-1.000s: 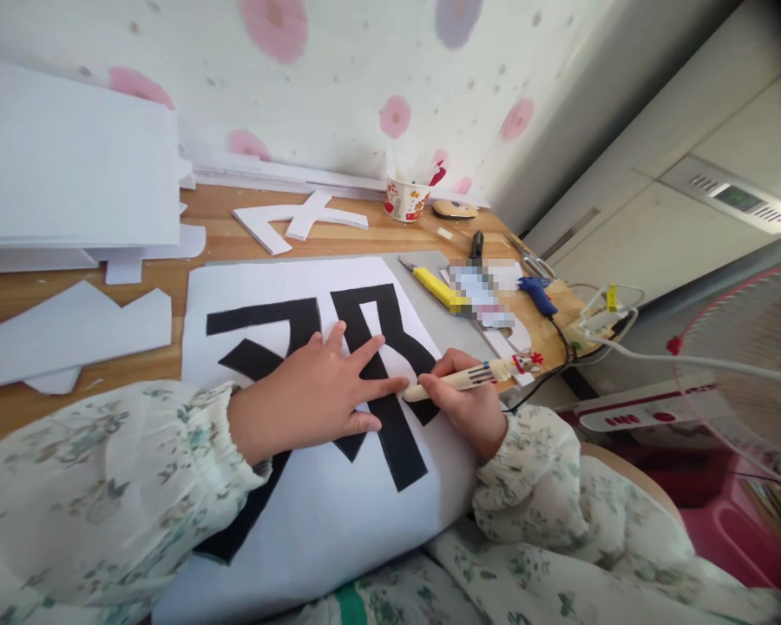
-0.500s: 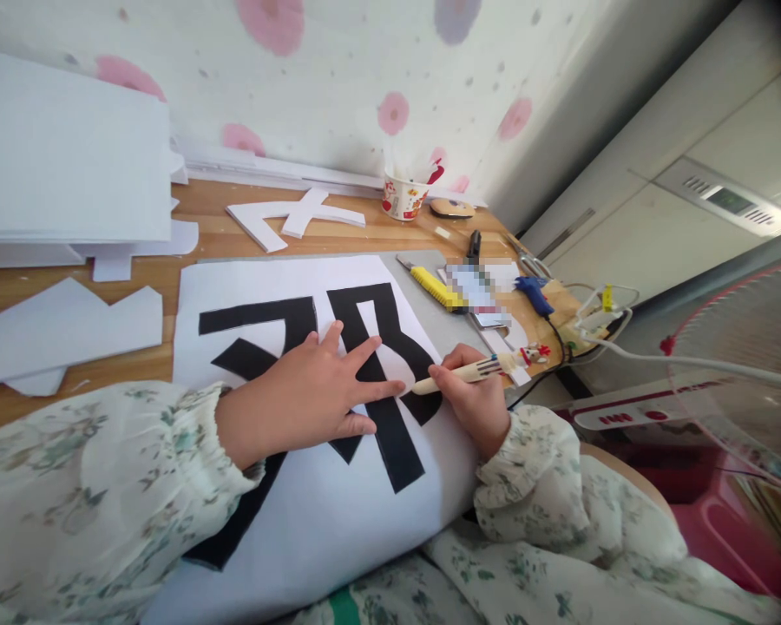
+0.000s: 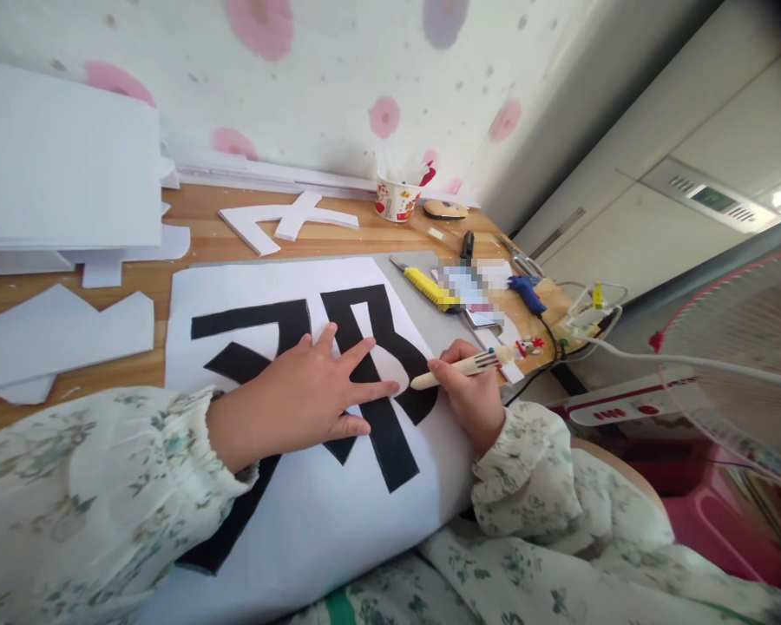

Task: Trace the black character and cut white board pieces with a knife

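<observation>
A white sheet (image 3: 253,538) with large black character shapes (image 3: 394,447) lies over the front of the desk. My left hand (image 3: 292,404) rests flat across it, fingers spread over the black strokes and holding nothing. In my right hand (image 3: 472,395) is a cream multicolour pen (image 3: 456,366) with a small figure on its end. The pen's tip is at the right-hand black stroke, just right of my left fingertips; whether it touches the paper is hard to tell.
Behind the sheet are a grey mat (image 3: 416,317), a yellow cutter (image 3: 429,288), a blurred-out phone (image 3: 472,291), a blue glue gun (image 3: 527,295), a paper cup (image 3: 396,200) and a mouse (image 3: 446,209). White board pieces (image 3: 65,330) lie left; a fan (image 3: 748,365) stands right.
The whole view has shifted slightly, so things appear a little further left. The pen's tip has risen slightly against the black stroke; my left hand keeps its place on the sheet.
</observation>
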{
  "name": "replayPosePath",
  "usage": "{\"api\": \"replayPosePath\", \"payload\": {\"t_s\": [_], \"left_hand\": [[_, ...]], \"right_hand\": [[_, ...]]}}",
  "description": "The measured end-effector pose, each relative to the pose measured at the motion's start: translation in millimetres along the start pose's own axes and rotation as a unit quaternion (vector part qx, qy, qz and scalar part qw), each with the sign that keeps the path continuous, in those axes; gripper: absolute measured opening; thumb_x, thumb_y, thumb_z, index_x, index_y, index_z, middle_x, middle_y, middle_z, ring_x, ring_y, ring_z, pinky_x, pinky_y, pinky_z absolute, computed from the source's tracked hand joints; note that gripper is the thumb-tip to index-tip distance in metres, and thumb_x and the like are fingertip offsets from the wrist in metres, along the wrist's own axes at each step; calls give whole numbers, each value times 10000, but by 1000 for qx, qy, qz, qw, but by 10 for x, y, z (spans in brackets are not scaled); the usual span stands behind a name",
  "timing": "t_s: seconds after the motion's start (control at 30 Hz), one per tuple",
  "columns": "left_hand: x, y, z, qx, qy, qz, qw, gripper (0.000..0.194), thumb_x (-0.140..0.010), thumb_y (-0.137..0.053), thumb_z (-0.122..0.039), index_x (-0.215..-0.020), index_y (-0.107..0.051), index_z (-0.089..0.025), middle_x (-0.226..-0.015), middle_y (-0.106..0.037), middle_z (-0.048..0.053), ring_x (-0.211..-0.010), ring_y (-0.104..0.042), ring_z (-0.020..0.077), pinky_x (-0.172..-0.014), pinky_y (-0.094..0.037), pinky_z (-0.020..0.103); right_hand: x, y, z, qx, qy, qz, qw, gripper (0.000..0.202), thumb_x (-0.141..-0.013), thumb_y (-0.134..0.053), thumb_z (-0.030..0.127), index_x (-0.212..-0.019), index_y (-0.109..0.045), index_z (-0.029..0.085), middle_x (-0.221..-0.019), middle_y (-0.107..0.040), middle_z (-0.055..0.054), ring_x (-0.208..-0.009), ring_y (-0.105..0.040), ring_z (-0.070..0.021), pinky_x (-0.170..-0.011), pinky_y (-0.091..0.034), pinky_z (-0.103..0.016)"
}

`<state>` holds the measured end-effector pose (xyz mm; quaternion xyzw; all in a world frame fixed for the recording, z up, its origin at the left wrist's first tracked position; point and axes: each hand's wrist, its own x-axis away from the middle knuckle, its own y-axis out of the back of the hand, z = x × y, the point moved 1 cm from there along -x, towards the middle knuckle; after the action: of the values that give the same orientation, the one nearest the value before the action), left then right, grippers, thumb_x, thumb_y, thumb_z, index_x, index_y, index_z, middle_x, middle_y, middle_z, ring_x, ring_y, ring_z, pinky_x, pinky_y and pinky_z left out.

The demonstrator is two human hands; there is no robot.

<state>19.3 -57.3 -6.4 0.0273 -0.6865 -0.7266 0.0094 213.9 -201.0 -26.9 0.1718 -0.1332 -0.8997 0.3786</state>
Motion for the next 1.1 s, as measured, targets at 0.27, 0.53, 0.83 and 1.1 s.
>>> {"api": "replayPosePath", "payload": {"t_s": [0.27, 0.53, 0.83, 1.1], "left_hand": [[-3, 28, 2, -2, -11, -1, 1000, 621, -931, -629, -559, -1505, -394, -529, -1578, -440, 176, -1266, -509, 554, -844, -504, 617], [-19, 14, 7, 14, -8, 2, 1000, 628, -897, -683, -556, -1471, -427, -564, -1586, -455, 115, -1304, -483, 528, -881, -485, 628], [-15, 27, 4, -12, -22, 18, 1000, 613, -929, -627, -565, -1499, -406, -529, -1587, -434, 173, -1289, -483, 588, -842, -502, 658], [-26, 53, -3, -9, -18, 31, 999, 595, -938, -616, -561, -1496, -409, -534, -1591, -432, 163, -1302, -469, 589, -829, -514, 637]], "right_hand": [[2, -4, 19, 27, 10, -3, 1000, 290, -764, -678, 364, -593, -479, 239, -516, -457, 59, -509, -421, -126, -497, -327, -276], [5, 9, -48, 3, -2, -7, 1000, 297, -790, -700, 372, -619, -500, 235, -523, -492, 59, -506, -438, -124, -504, -341, -272], [87, -9, 59, 2, 22, 89, 996, 305, -754, -732, 413, -609, -533, 232, -522, -519, 43, -491, -448, -125, -467, -329, -263], [71, -40, 100, 5, 37, 99, 994, 308, -755, -739, 425, -605, -548, 236, -526, -545, 34, -479, -456, -126, -444, -333, -257]]}}
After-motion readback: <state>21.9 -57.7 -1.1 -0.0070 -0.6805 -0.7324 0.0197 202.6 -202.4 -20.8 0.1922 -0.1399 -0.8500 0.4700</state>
